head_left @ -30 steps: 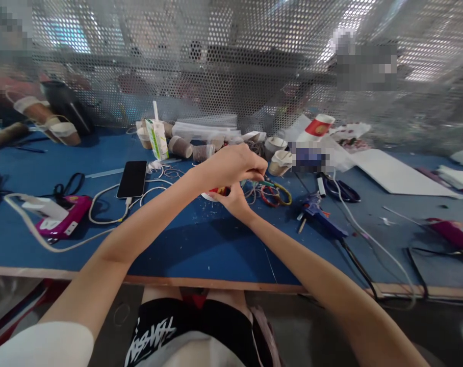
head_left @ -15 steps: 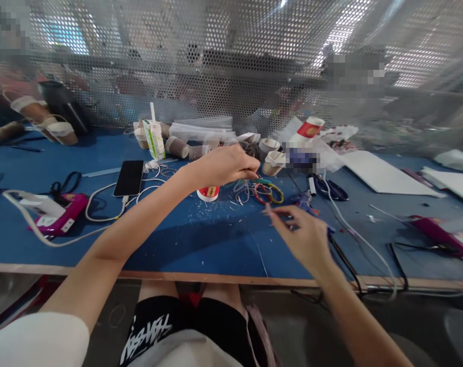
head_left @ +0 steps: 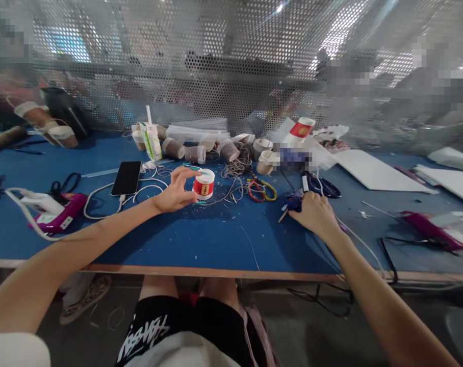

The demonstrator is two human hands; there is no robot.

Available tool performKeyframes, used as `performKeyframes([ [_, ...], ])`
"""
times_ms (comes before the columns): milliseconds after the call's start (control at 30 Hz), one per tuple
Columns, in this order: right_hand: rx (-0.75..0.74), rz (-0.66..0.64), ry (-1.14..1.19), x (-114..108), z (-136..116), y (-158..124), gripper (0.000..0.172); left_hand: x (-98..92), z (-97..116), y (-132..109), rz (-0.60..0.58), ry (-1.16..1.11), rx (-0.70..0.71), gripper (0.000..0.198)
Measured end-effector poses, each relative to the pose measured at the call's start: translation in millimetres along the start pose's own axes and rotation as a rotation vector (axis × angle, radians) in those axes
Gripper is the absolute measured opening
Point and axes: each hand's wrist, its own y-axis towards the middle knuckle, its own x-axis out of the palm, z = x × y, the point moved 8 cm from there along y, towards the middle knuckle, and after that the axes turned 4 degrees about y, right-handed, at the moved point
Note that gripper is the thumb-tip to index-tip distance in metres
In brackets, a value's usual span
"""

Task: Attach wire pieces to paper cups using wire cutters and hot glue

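Observation:
My left hand (head_left: pixel 175 191) curls around a short red-and-white paper cup piece (head_left: pixel 203 184) that rests on the blue table (head_left: pixel 201 239), fingers touching its left side. A thin teal stick (head_left: pixel 193 166) shows just behind those fingers. My right hand (head_left: pixel 314 212) lies over the blue glue gun (head_left: pixel 291 203) farther right, fingers wrapped on its body, with the nozzle pointing left. Coloured rubber bands (head_left: pixel 261 189) and loose wire lie between the two hands.
A row of paper cups (head_left: pixel 195 151), a juice carton (head_left: pixel 150 139) and a red-and-white cup (head_left: pixel 300 130) stand along the perforated metal screen. A phone (head_left: pixel 126 178), a pink device (head_left: pixel 65 213) and cables lie at the left; scissors (head_left: pixel 323 186) and white sheets (head_left: pixel 373 173) at the right.
My left hand came down from above the rubber bands onto the small cup piece. My right hand left the cup, swung right and settled on the glue gun.

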Motion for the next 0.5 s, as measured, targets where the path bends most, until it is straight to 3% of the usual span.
performKeyframes([
  [133, 0.068, -0.003, 0.024, -7, -8, 0, 0.043, 18.3, -20, -5, -0.13, -0.041, -0.133, 0.018],
  [333, 0.112, 0.127, 0.212, -18, 5, -17, 0.042, 38.5, -20, 6, -0.235, -0.275, -0.147, 0.021],
  [500, 0.16, 0.243, 0.476, -35, 7, -27, 0.045, 44.0, -21, 7, -0.243, -0.32, -0.148, 0.019],
])
